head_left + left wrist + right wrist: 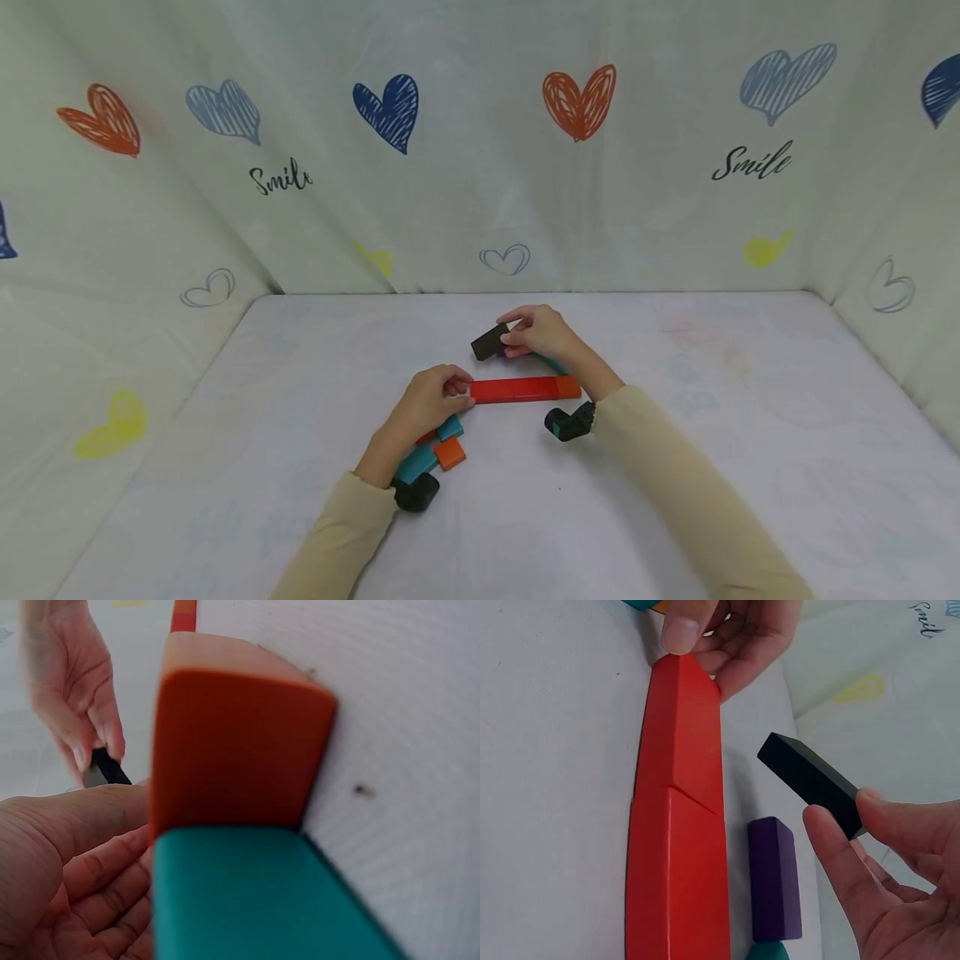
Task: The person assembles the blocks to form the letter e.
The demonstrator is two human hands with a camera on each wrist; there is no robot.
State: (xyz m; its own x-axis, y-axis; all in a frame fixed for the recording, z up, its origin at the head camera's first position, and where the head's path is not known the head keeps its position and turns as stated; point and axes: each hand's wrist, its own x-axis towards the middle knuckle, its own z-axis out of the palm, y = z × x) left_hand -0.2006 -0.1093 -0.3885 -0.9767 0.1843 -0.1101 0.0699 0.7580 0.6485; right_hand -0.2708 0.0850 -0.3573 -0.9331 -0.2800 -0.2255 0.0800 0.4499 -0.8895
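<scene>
Clamped on one end of a black block (489,343) with the right hand (538,332), tilted in the air above the tabletop (720,492), past the red bar (517,390). Pinching the bar's left end with the left hand (429,402) (lightly, by the look of it). Could twist or drop the black block, being gripped near one end only. Could also skew the bar, or open its seam, with any sideways push from the left thumb. Might knock the loose orange block (451,453) and teal block (417,464) by dragging the left hand back. Clear in the right wrist view: that seam, plus a purple block (774,877) alongside, nearly all hidden behind the right hand from the head. Plain in the head view, out of the right wrist view: the bar's orange end piece (568,387).
</scene>
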